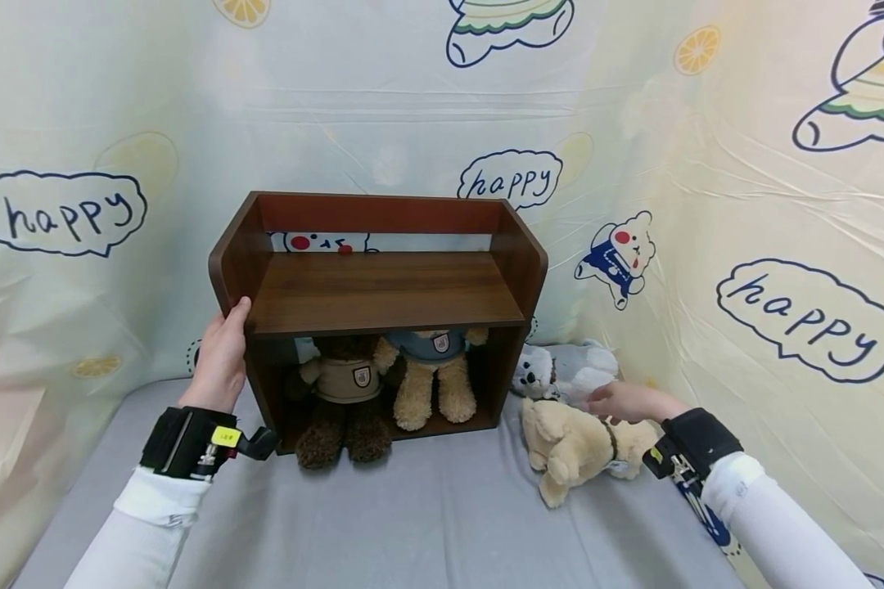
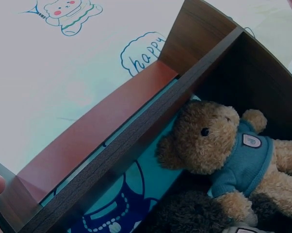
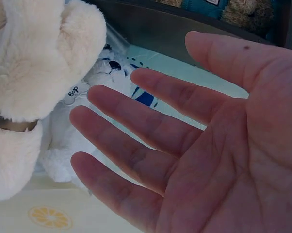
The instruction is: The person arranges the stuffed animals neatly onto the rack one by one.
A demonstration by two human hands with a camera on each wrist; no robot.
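Note:
A dark brown wooden shelf [image 1: 386, 290] stands on the grey cloth, and my left hand [image 1: 219, 360] grips its left side panel. Inside the lower compartment sit a dark brown teddy bear [image 1: 346, 380] in a beige top and a tan teddy bear [image 2: 204, 138] in a blue sweater. The shelf board hides their heads in the head view. My right hand [image 1: 629, 402] reaches over two plush dogs, fingers extended and spread, holding nothing. The cream plush dog [image 1: 570, 442] lies on its side nearest me; behind it lies the grey-and-white plush dog [image 1: 578, 368].
Grey cloth [image 1: 442, 515] covers the surface in front of the shelf. A printed curtain [image 1: 383, 147] hangs behind and along the right side [image 1: 796, 229]. Both plush dogs lie close to the shelf's right side panel [image 1: 511, 376].

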